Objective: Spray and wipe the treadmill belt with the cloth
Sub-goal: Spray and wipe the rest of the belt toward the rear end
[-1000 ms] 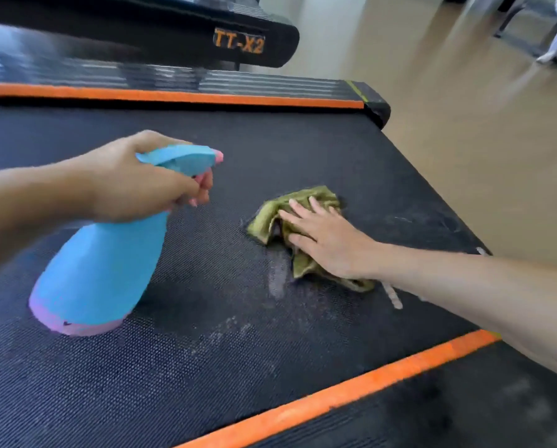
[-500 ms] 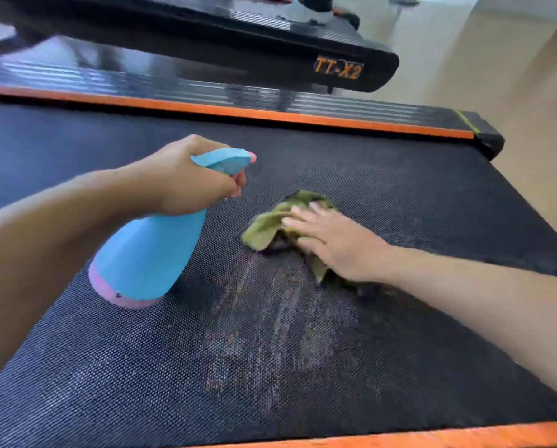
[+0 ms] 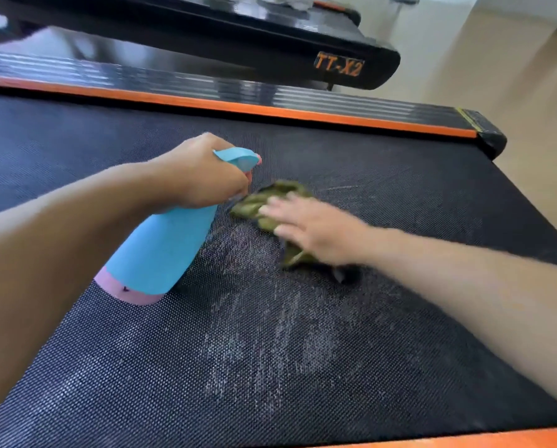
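Observation:
The black textured treadmill belt (image 3: pixel 383 205) fills most of the view. My left hand (image 3: pixel 202 176) grips the neck of a blue spray bottle (image 3: pixel 160 250) with a pink base, held tilted above the belt with its nozzle pointing right. My right hand (image 3: pixel 316 231) lies flat, fingers spread, pressing a crumpled olive-green cloth (image 3: pixel 264 198) onto the belt just right of the nozzle. The hand is blurred and covers part of the cloth. Pale wet streaks (image 3: pixel 270 344) mark the belt below the cloth.
An orange stripe and a black ribbed side rail (image 3: pixel 303 101) run along the belt's far edge, ending in a black end cap (image 3: pixel 490 137). Another treadmill base marked TT-X2 (image 3: pixel 338 64) stands behind. Beige floor (image 3: pixel 513 76) lies to the right. An orange strip (image 3: pixel 497 439) borders the near edge.
The view has shifted left along the belt. My right hand and cloth have slid leftward toward the bottle, leaving more wet streaks. My left hand keeps its hold on the bottle.

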`<action>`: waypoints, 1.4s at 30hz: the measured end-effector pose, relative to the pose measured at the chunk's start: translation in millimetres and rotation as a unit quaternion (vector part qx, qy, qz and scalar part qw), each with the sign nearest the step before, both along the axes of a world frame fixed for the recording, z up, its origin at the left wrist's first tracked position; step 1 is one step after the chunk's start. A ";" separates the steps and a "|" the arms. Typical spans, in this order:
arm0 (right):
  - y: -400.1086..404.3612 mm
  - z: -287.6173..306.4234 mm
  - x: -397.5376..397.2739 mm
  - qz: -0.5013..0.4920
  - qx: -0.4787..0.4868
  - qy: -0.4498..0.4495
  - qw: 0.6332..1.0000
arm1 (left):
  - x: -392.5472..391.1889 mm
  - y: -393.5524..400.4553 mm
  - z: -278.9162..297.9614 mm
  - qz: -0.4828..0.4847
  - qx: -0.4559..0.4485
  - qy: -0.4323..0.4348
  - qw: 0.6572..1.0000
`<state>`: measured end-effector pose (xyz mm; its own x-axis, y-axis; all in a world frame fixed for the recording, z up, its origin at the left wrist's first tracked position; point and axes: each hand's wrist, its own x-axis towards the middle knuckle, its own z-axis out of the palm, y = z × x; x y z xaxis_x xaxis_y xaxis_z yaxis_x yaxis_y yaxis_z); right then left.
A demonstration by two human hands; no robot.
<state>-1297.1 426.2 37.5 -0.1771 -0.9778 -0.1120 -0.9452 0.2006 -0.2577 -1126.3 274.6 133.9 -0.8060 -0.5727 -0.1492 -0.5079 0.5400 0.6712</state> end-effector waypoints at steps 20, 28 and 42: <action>284.6 1.4 -125.4 -0.586 0.157 0.039 0.794 | -169.0 218.2 9.4 -0.080 0.122 0.104 0.984; 317.6 5.1 -131.5 -0.498 0.155 0.031 0.853 | -246.2 274.4 7.3 -0.062 0.128 0.053 0.988; 333.7 8.4 -107.7 -0.574 0.160 -0.008 0.803 | -306.6 322.3 14.7 0.010 0.135 -0.038 0.990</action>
